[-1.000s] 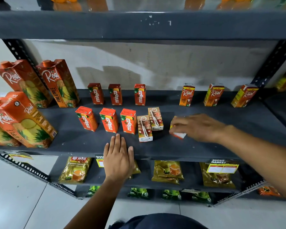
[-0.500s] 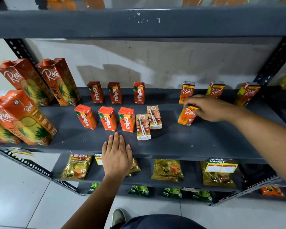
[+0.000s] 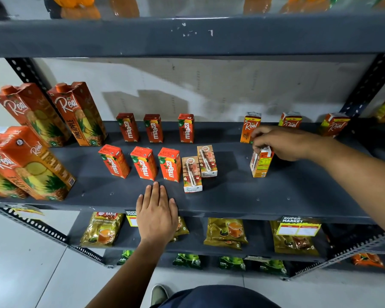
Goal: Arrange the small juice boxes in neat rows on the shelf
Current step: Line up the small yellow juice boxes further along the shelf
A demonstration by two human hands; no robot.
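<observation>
Orange and yellow, the small Real juice box stood upright on the dark grey metal shelf with your right hand pinching its top from above, fingers closed around the upper edge. Your left hand lay flat and empty, fingers together and extended, palm down on the front lip of that shelf, just in front of the Maaza boxes.

Just left of your right hand, two small cartons with straws stood back-side out, touching each other and staggered. Beside them ran a front row of three Maaza boxes, and behind it a back row of three Maaza boxes, the third set a little apart. Along the back on the right stood three more small Real boxes; your hand partly covered the lower half of the nearest two.

At the far left, tall Real pineapple cartons leaned in the wide-angle view, the front ones cut off by the frame edge. Behind the shelf was a pale, scuffed wall. The shelf above crossed the top, chipped in spots, with blurred orange goods on it that you could not identify. Below, tea pouches and a yellow price tag sat on the next shelf, and darker green packs under that were too dim to read. The floor was pale tile.
</observation>
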